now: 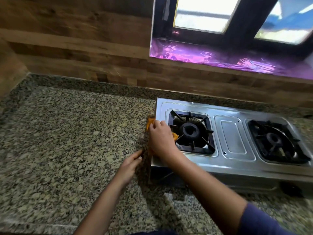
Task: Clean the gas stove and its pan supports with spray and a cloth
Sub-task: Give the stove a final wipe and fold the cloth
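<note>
A steel two-burner gas stove [233, 136] stands on the granite counter. Black pan supports sit over its left burner [194, 150] and its right burner [284, 160]. My right hand [160, 139] grips an orange cloth [149, 123] and holds it down on the stove's left rim, beside the left pan support. A bit of the cloth also sticks out under my palm. My left hand [130, 165] reaches to the stove's shiny left side near the front corner, its straight fingers touching the metal. No spray bottle is in view.
The speckled granite counter [67, 133] stretches left of the stove. A wood-patterned wall [84, 48] runs behind, with a window and a purple foil-lined sill [220, 56] above the stove. A dark knob [291, 189] sits on the stove's front.
</note>
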Motion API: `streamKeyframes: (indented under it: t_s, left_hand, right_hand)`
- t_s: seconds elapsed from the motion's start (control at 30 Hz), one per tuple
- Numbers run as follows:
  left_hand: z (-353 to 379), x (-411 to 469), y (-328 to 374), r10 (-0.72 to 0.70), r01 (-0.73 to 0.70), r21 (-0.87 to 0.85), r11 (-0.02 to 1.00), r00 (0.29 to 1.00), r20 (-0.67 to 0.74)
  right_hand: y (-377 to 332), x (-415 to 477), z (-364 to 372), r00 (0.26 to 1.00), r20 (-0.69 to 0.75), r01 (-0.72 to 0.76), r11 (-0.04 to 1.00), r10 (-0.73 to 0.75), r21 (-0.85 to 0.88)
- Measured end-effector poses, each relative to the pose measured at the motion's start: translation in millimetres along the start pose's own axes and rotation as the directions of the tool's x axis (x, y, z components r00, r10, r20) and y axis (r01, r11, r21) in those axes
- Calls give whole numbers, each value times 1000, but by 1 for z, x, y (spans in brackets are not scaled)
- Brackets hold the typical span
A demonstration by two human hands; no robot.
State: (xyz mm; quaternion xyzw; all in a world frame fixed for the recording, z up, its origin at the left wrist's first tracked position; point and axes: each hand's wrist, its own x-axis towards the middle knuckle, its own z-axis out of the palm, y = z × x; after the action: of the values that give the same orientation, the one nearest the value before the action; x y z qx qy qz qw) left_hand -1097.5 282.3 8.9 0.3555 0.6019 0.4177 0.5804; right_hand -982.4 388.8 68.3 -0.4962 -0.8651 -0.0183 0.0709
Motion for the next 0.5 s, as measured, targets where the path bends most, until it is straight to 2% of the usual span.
streamKeyframes:
  t_s: [0.13,0.2,0.3,0.37,0.43,0.5]
  left_hand:
    - [-10,7,11,21,-21,5,1000,998,-61]
    - [-4,10,28,83,-80,61,995,995,-46]
    - [21,15,51,196,-195,252,948,980,20]
    - [44,22,60,310,-313,404,860,948,76]
    - [67,25,66,417,-454,517,726,888,194]
    - [91,26,68,435,-541,594,596,839,328]
  right_hand:
    - [3,-76,3,987,-55,157,969,-149,191]
    - [21,-108,-6,993,-47,118,931,-109,345]
    - [73,-150,-11,998,-59,2,925,22,380]
    - [118,-174,-12,975,-69,-171,917,209,361]
    - [152,-190,-15,925,-82,-331,893,371,307]
    - [166,-192,-16,908,-85,-383,895,410,229]
